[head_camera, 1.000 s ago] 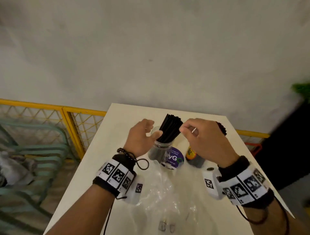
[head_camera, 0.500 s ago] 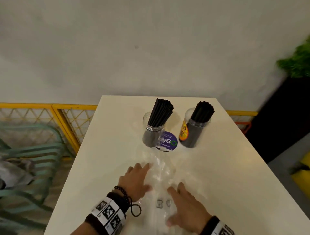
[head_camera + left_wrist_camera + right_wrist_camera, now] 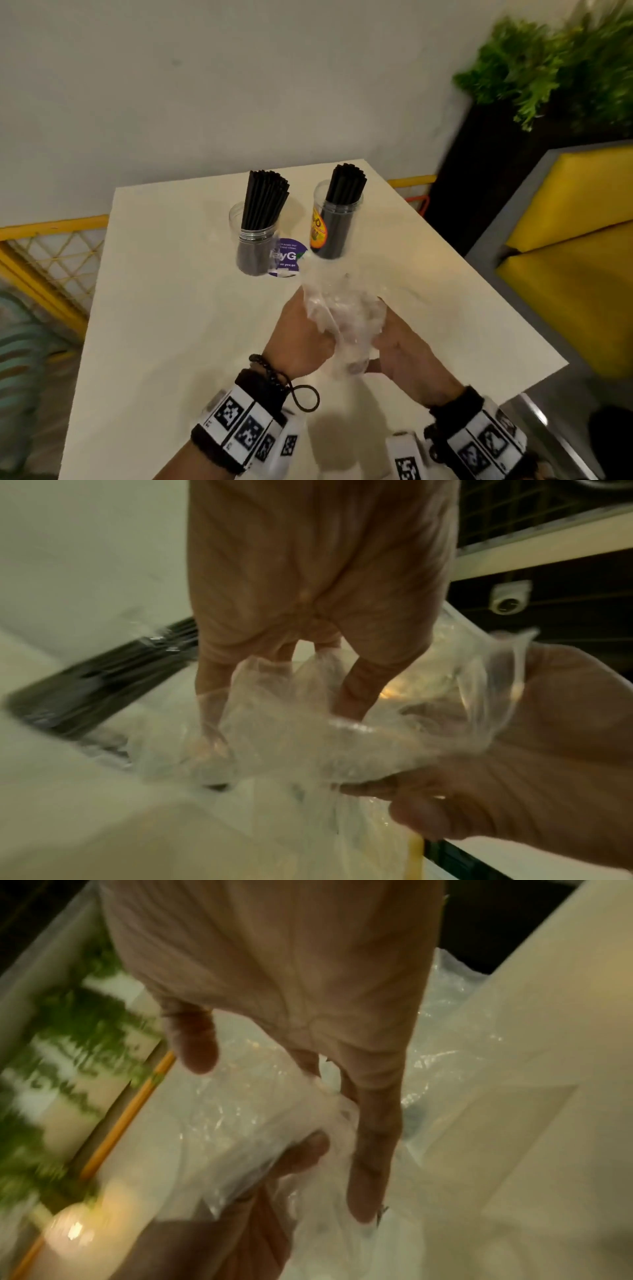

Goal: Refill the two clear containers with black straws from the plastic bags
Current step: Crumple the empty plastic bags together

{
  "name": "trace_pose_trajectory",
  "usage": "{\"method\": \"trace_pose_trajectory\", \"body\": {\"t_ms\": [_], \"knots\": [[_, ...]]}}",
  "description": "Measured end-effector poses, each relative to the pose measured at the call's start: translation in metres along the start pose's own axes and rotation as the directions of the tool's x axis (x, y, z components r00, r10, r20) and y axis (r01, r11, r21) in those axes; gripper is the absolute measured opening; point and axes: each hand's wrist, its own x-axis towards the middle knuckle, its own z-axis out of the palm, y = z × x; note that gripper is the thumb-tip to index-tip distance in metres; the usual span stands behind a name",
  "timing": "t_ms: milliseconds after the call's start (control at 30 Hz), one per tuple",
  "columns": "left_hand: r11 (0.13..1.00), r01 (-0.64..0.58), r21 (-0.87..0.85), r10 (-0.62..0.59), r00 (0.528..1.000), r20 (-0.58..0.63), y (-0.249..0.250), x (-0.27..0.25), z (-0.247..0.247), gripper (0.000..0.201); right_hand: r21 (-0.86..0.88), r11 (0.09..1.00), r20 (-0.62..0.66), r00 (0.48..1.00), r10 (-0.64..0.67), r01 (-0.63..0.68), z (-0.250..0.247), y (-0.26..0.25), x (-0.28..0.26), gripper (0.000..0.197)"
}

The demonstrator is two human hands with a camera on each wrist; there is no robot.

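Note:
Two clear containers stand at the far end of the white table [image 3: 171, 325]. The left container [image 3: 256, 250] and the right container [image 3: 334, 226], which has an orange label, each hold a bundle of black straws [image 3: 265, 202]. Crumpled clear plastic bags [image 3: 342, 315] are bunched up between my hands, nearer to me than the containers. My left hand [image 3: 301, 337] grips the bags from the left, fingers buried in the plastic [image 3: 342, 723]. My right hand [image 3: 400, 353] holds them from the right, with the plastic [image 3: 240, 1123] between thumb and fingers. No straws show inside the bags.
A round purple sticker [image 3: 289, 258] lies between the containers. A yellow mesh railing [image 3: 51, 236] runs behind the table on the left. A dark planter with green foliage [image 3: 565, 61] and a yellow bench seat [image 3: 565, 267] stand to the right.
My hands left the straws in the containers, came down flat on the bags lying on the table, then gathered and lifted them into a bunch. The head view has swung right.

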Motion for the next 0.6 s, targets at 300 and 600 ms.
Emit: {"method": "trace_pose_trajectory", "body": {"t_ms": [300,600], "knots": [[0.608,0.215,-0.764,-0.027,0.968,0.251,0.102,-0.005,0.052,0.059,-0.193,0.911,-0.404,0.817,-0.412,0.364,-0.047,-0.019,-0.087,0.021],[0.606,0.242,-0.758,0.097,0.923,0.373,0.166,0.0,0.141,0.028,-0.677,0.735,-0.441,0.778,-0.447,0.038,-0.119,-0.022,-0.178,0.072]]}}
